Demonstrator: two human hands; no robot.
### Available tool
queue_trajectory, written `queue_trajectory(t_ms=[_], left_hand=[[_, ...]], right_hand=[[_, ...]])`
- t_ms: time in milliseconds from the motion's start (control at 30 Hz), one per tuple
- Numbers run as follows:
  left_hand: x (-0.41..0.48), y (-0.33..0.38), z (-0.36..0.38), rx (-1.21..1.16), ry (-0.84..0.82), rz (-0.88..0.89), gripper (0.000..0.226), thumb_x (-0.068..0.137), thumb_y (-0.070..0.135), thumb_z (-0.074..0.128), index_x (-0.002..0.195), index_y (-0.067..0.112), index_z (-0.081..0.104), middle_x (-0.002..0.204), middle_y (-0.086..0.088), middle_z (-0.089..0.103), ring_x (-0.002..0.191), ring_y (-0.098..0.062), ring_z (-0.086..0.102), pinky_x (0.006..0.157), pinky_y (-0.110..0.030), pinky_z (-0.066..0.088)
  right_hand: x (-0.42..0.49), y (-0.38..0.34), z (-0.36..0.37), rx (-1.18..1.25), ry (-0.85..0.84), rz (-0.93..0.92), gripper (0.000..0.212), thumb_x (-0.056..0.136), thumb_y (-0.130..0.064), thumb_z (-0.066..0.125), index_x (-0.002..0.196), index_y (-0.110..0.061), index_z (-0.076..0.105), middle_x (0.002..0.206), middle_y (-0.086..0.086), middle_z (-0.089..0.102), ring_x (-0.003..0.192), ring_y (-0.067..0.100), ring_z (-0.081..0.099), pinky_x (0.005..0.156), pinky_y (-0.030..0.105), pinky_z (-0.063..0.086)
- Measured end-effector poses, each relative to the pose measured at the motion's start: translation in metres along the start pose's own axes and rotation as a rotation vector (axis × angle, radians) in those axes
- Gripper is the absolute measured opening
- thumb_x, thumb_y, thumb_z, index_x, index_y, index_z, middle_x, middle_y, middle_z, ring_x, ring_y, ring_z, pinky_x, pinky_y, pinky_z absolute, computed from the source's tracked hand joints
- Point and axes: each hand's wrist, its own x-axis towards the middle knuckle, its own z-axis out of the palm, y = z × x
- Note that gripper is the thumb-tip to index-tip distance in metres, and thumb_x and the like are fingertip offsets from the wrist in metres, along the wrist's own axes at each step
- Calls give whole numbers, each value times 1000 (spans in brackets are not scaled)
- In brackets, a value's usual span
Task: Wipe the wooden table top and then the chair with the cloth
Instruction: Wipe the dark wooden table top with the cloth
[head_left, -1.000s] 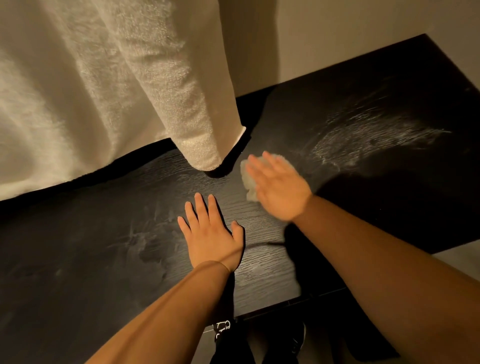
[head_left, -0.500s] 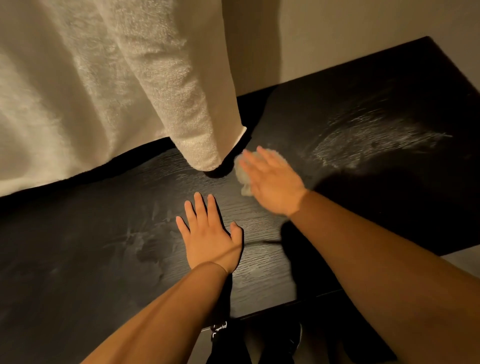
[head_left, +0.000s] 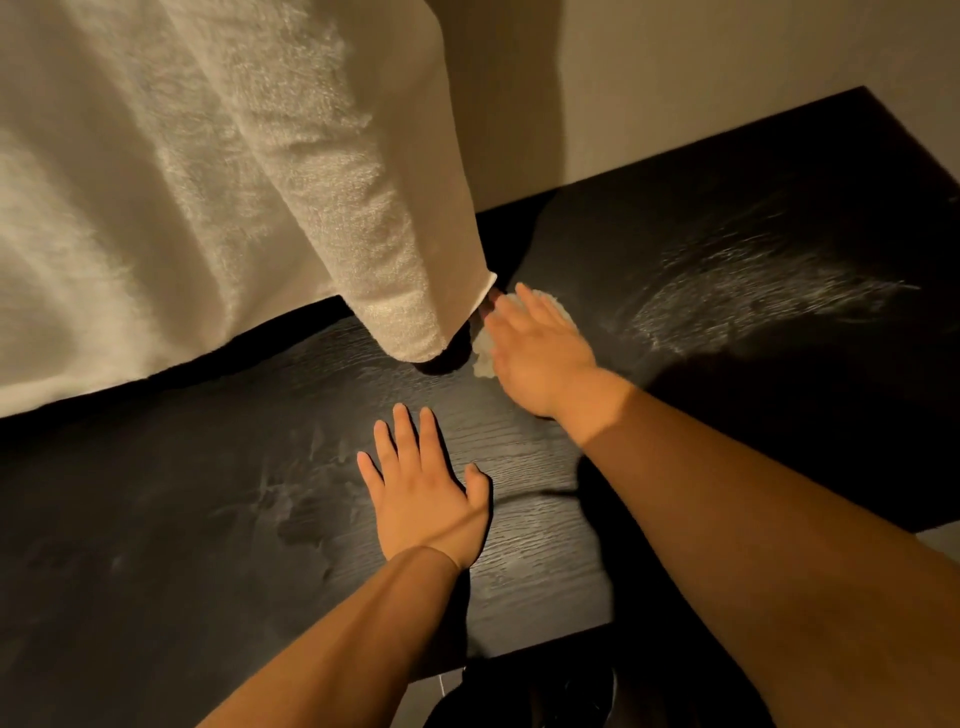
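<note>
We press the cloth (head_left: 483, 359) flat under the straight-fingered right hand (head_left: 540, 353) just beside the curtain (head_left: 395, 291) hem, left hand (head_left: 423, 499) splayed on the table (head_left: 156, 519) before the curtain; firm, overlapping strokes should clear streaks (head_left: 753, 306) right of the curtain.

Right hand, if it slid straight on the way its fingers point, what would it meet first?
Probably the hanging cream fabric: the right hand, flat on the cloth, points at its lower corner, though depth is unclear.
</note>
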Motion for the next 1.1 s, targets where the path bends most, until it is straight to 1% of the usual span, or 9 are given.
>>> queue_trajectory(t_ms=[100,200,367,467,600,833,900,1033,1100], left_hand=[[0,0,1,8,-4,3,88,90,57,29,168,21,14,177,-7,0,162,-32,-6,129,-56,-4],[-1,-1,-1,2,-12,7,88,90,57,29,168,21,14,177,-7,0,162,-32,-6,129,-57,-4],[-2,-2,1,-9,3,14,87,91,57,30,168,20,15,177,-8,2,162,-33,-5,130,-58,-2],[-1,-2,1,-14,14,13,86,92,57,31,168,19,17,177,-9,5,162,-34,-2,130,-58,0],[-2,-2,1,-6,12,24,86,92,58,32,168,18,17,177,-10,6,162,-36,-1,129,-59,1],[0,-4,3,-16,14,24,87,92,57,32,168,18,18,177,-10,5,162,-36,-1,129,-59,1],[0,-4,4,-13,12,27,87,92,57,32,168,18,17,177,-10,6,162,-36,-1,129,-59,0],[-1,-4,4,-6,15,32,87,92,57,31,168,18,16,176,-11,6,162,-37,0,129,-60,0],[-1,-5,2,-4,2,38,87,92,57,30,168,17,16,176,-12,6,161,-38,-1,129,-61,1]], right_hand=[[15,-3,2,26,15,116,57,107,-31,32,161,-16,25,173,3,7,159,30,-7,129,43,-6],[-47,-17,27,-49,60,-45,67,102,-32,41,164,-17,22,173,2,11,159,32,2,129,42,-4],[-74,7,32,-74,-9,-191,63,100,-36,24,159,-20,37,170,-1,25,157,30,19,127,41,8],[-45,31,17,-72,46,-37,59,106,-30,29,163,-18,27,172,3,18,159,32,11,129,49,13],[-45,29,19,-77,91,172,61,106,-32,32,164,-18,19,173,7,12,158,36,6,129,48,5],[-119,13,34,-84,-4,-127,61,98,-32,35,156,-15,41,166,8,34,151,37,30,124,53,25],[-93,33,25,-93,35,-44,65,97,-35,27,156,-13,41,163,12,38,150,41,34,122,55,29],[-59,47,12,-46,60,258,63,104,-39,20,164,-19,22,172,7,15,158,35,9,129,46,6],[-77,30,20,-59,100,261,65,102,-38,22,163,-15,27,171,12,19,156,40,17,128,50,9]])
